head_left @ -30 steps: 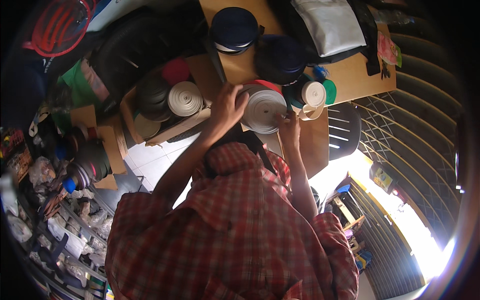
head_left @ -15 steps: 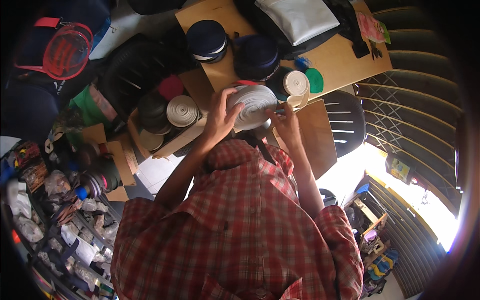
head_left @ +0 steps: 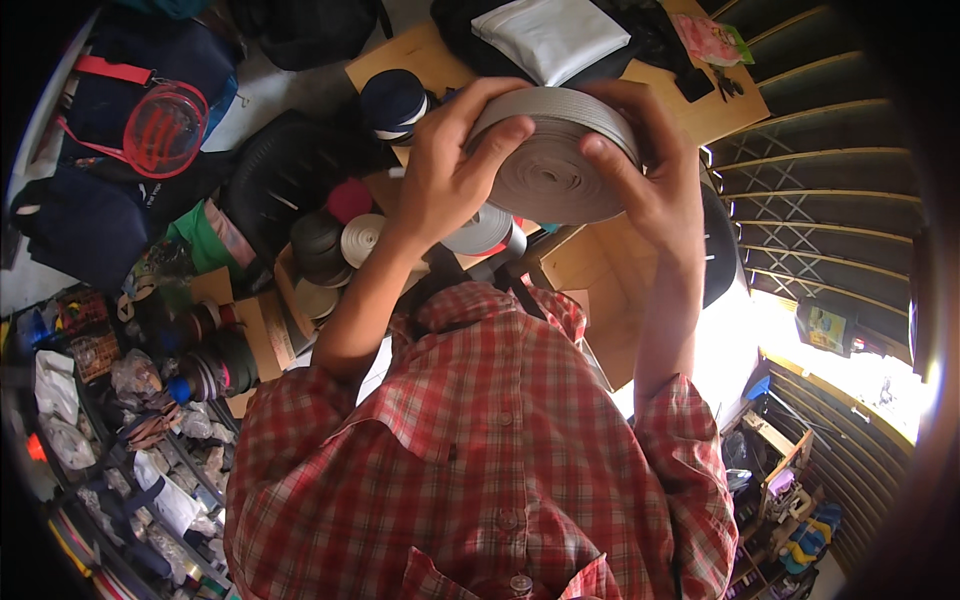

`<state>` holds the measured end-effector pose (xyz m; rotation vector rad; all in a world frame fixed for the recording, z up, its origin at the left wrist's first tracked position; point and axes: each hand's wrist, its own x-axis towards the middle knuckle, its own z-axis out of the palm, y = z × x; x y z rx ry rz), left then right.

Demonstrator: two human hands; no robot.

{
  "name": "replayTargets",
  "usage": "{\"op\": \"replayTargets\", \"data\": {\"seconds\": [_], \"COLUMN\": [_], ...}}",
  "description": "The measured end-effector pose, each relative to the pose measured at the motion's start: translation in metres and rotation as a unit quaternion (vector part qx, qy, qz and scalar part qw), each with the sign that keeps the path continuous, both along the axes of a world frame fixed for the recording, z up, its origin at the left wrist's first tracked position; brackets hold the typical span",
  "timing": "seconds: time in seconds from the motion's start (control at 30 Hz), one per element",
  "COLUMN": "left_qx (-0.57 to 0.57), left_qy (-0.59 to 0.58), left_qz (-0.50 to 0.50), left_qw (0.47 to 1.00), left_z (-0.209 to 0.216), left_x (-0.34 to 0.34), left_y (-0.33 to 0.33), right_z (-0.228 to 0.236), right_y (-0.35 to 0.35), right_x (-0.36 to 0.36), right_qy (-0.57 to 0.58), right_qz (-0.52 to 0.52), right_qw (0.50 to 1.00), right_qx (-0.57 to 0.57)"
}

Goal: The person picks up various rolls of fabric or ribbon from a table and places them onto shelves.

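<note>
A large coiled roll of grey webbing strap (head_left: 550, 182) is lifted close in front of me, its spiral face tilted toward me. My left hand (head_left: 455, 165) grips its left edge, with the thumb across the face. On the opposite edge my right hand (head_left: 650, 175) is wrapped round it, thumb also pressed on the face. Under my left wrist, partly hidden, lies a lighter grey-white roll (head_left: 478, 233) with a red band by its rim. A navy roll with white edging (head_left: 392, 100) sits beyond my left hand.
Below my right forearm stands an open cardboard box (head_left: 592, 262). Left of my left arm are a cream strap roll (head_left: 362, 240) and dark rolls (head_left: 317, 240). A silver-grey pouch (head_left: 552, 38) lies at the far side. Shelves with bagged goods (head_left: 135, 375) line the left.
Both hands have moved up and closer; they now hold a grey roll between them. Earlier they were fingering a whitish roll lower down. More of the open box shows at right.
</note>
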<state>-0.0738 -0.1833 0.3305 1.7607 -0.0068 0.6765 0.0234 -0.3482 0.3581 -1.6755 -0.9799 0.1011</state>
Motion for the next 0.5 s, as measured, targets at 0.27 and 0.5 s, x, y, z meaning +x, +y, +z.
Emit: {"op": "replayTargets", "data": {"seconds": [0.27, 0.5], "left_qx": [0.038, 0.124], "left_qy": [0.026, 0.016], "left_qz": [-0.028, -0.025], "left_qw": [0.999, 0.992], "left_z": [0.008, 0.007], "left_x": [-0.011, -0.037], "left_y": [-0.023, -0.035], "right_z": [-0.002, -0.007], "right_y": [-0.034, -0.065], "right_x": [-0.011, -0.028], "right_qy": [0.065, 0.097], "right_qz": [0.019, 0.044], "right_qw": [0.996, 0.988], "right_qx": [-0.058, -0.114]}}
